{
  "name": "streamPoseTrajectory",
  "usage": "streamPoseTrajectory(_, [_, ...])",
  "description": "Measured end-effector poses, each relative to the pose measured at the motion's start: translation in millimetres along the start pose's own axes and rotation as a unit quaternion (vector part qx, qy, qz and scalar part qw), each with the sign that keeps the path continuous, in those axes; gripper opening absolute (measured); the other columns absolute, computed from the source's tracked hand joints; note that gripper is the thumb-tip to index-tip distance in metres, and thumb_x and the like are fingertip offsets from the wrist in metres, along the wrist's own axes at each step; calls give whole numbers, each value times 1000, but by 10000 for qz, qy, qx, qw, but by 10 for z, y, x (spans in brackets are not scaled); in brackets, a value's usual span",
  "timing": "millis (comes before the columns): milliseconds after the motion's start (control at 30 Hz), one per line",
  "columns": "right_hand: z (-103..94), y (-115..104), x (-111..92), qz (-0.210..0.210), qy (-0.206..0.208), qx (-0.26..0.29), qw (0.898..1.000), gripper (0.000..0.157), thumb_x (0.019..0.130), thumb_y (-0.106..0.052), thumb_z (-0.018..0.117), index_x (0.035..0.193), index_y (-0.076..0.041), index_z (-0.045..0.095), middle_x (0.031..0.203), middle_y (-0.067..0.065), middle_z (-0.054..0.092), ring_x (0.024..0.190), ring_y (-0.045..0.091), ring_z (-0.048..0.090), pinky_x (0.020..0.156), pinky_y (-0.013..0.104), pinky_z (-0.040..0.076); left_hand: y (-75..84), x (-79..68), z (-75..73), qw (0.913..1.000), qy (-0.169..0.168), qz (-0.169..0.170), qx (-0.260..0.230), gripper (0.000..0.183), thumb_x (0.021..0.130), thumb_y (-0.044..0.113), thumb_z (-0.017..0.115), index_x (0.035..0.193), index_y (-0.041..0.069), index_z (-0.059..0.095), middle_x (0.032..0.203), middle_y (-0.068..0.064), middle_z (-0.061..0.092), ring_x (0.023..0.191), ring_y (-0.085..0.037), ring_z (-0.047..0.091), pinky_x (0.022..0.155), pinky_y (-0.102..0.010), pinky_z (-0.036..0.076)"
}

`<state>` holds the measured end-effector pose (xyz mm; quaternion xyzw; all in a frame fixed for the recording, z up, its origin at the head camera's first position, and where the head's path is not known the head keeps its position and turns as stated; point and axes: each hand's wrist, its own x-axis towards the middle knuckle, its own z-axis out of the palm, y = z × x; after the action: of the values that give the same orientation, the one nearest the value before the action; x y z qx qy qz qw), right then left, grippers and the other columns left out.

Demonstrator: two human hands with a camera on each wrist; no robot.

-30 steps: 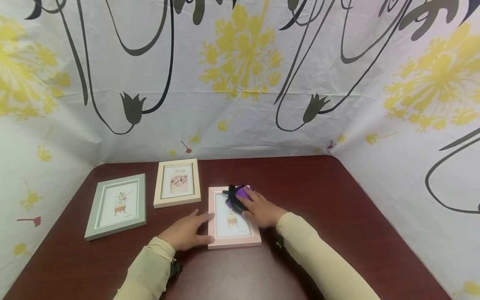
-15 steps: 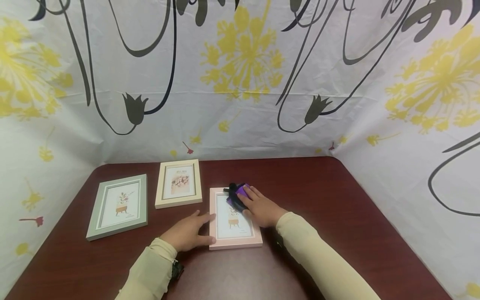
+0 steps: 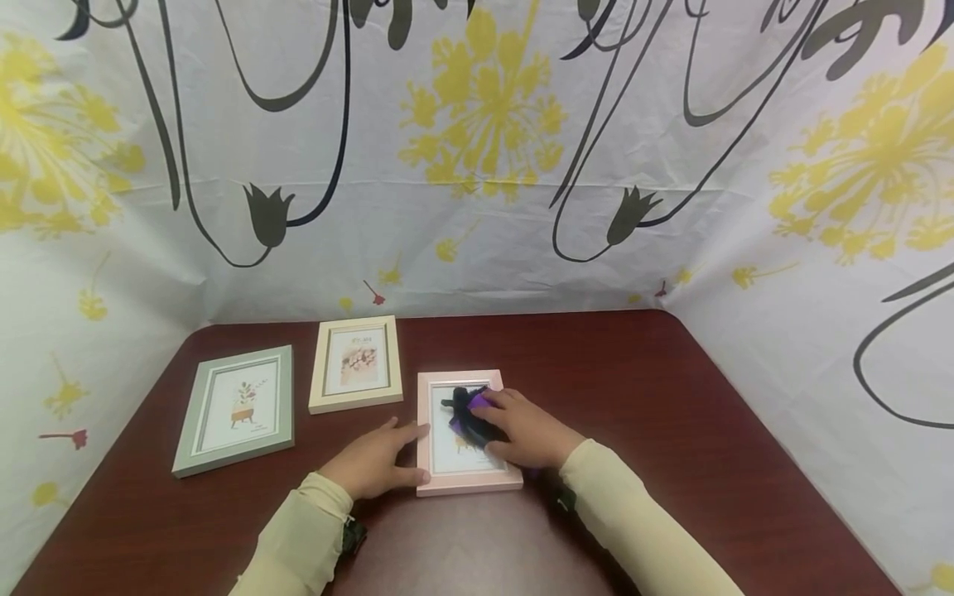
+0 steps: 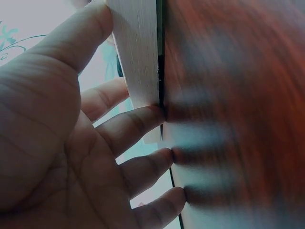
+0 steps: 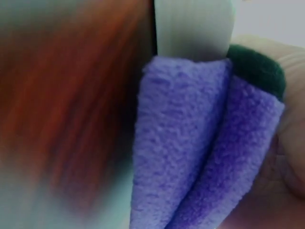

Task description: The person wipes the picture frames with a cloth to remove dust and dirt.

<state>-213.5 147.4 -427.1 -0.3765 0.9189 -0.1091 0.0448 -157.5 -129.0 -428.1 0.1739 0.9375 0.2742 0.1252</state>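
A pink picture frame (image 3: 424,399) lies face up on the dark red-brown table, with a plant drawing behind its pane. My left hand (image 3: 370,463) touches its left side, thumb and fingers spread. In the left wrist view, the fingers (image 4: 136,126) extend along the frame's side edge (image 4: 138,47), some reaching the tabletop. On the pane, my right hand (image 3: 532,432) holds a bunched purple and black cloth (image 3: 468,420), which covers much of the drawing. Folds of fleecy purple cloth (image 5: 181,124) hang over the frame's edge (image 5: 195,28) in the right wrist view.
A cream picture frame (image 3: 319,372) lies behind and left of the pink one. Farther left is a grey-green picture frame (image 3: 285,397). Flower-patterned white sheeting (image 3: 462,281) encloses the table (image 3: 641,381) at the back and sides.
My right hand and the cloth have slid from the top of the pink frame toward its middle, nearer to me. The left hand stays at the frame's left side.
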Motion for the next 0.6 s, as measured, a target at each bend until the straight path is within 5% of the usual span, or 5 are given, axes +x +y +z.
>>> streamPoseTrajectory(233, [22, -71, -108, -403, 272, 223, 9986, 53, 85, -25, 73, 135, -14, 61, 140, 10, 53, 127, 28, 47, 103, 42, 45, -20, -3, 2, 10000, 3, 23, 17, 74, 82, 42, 80, 146, 16, 52, 147, -10, 51, 142, -40, 34, 110, -57, 34])
streamPoseTrajectory(600, [11, -82, -147, -370, 291, 361, 9982, 50, 85, -23, 72, 134, -15, 62, 138, 6, 54, 124, 24, 47, 101, 39, 46, -33, 17, 8, 9999, -48, 100, 46, 74, 84, 42, 79, 147, 15, 51, 148, -11, 49, 142, -41, 32, 110, -58, 33])
